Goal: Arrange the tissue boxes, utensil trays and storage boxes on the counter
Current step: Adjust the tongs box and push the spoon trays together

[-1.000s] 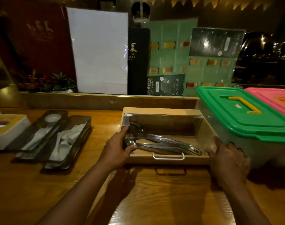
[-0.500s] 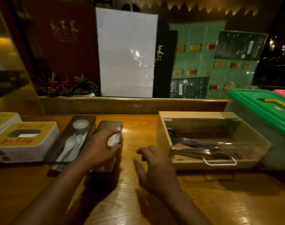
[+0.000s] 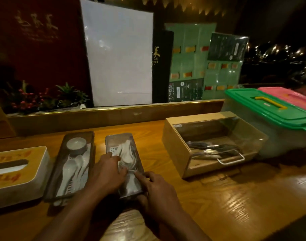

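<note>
White spoons (image 3: 127, 154) in tray (image 3: 120, 138)

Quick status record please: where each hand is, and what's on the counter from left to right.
left hand: on the right spoon tray, over its left edge
right hand: at that tray's near right corner
grip: both touch it; firm hold unclear
left to right: tissue box, left spoon tray, right spoon tray, wooden cutlery box, green-lid bin, pink-lid bin
</note>
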The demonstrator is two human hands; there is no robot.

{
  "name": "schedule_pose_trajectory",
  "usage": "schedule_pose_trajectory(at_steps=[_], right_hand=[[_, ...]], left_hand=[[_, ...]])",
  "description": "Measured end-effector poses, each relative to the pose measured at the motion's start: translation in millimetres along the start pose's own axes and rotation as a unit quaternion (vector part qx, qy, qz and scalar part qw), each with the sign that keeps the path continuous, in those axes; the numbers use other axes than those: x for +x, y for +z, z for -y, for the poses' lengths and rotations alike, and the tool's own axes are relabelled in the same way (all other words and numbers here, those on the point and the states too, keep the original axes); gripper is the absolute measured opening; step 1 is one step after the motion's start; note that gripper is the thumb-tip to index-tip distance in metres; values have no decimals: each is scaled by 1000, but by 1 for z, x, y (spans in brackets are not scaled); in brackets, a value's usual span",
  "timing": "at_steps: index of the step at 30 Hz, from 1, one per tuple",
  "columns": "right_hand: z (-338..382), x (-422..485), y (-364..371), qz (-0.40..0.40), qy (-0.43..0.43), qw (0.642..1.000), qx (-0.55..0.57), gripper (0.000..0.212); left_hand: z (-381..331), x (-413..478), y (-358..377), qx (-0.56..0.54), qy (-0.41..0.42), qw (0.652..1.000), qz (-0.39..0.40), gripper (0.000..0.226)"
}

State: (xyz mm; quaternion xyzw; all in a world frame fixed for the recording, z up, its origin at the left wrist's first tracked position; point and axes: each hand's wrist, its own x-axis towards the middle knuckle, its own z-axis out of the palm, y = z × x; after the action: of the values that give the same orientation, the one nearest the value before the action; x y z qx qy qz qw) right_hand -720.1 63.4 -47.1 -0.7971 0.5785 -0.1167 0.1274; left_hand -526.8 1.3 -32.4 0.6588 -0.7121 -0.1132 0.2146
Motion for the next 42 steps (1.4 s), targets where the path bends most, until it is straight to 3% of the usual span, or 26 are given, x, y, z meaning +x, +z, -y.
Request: schedule_pose_trajectory(at_steps=[6,11,24,42], right_hand=[[-37,-22,-18,-18,64,998,-2,72],[-64,-36,-27,-42,92,995,1,72],[-96,-39,-35,-71,129,989,-6,74],[-94,-39,-35,-62,131,989,8,76]], left_hand=[[-31,6,20,-137,-23,990,-31,59],[-51,13,41,-299,-75,950,41,73],[-77,34,70,-322,-78,941,64,78],[-77,46,73,-338,-83,934,83,67]])
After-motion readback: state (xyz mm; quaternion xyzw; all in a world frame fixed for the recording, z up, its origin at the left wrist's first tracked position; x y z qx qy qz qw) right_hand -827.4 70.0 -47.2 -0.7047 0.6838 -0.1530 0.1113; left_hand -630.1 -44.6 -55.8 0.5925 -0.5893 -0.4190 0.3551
